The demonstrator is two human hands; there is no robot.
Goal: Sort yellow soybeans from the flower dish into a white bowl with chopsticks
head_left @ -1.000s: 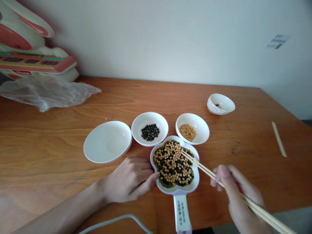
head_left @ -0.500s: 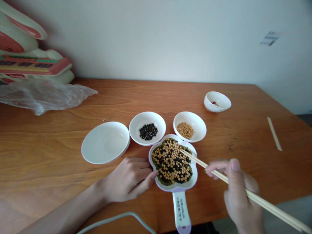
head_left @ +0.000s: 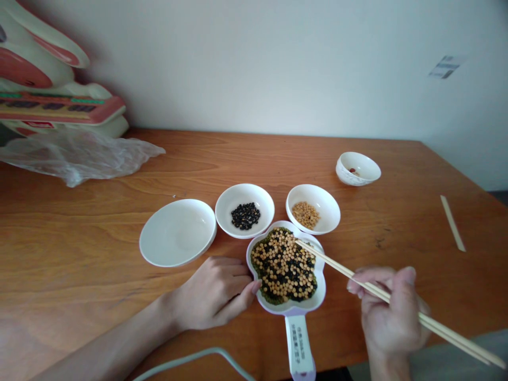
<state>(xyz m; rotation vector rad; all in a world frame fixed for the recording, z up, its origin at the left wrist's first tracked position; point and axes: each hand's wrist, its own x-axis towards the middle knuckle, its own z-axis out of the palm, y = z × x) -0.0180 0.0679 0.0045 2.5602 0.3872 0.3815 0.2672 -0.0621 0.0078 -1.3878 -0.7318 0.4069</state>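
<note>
Chopsticks are lying pinched in the right hand, whose fingers are clenching around the pair near its middle. Their long axis is running diagonally, tips pointing up and to the left and back ends trailing off toward the lower right corner. The tips are hovering over or touching the far right edge of the mixed beans; which one, I cannot tell. Those beans are filling a flower-shaped dish that is sitting near the front edge of the worktop, its handle pointing back toward the person. The left hand is resting loosely curled on the wood, grasping nothing, thumb tip touching the dish's left rim. Just behind the dish, a bowl of black beans and a bowl of yellow beans are standing side by side, with an empty plate to their left. Bare wood is stretching out to the right, where only a small bowl and a loose stick are lying well apart.
</note>
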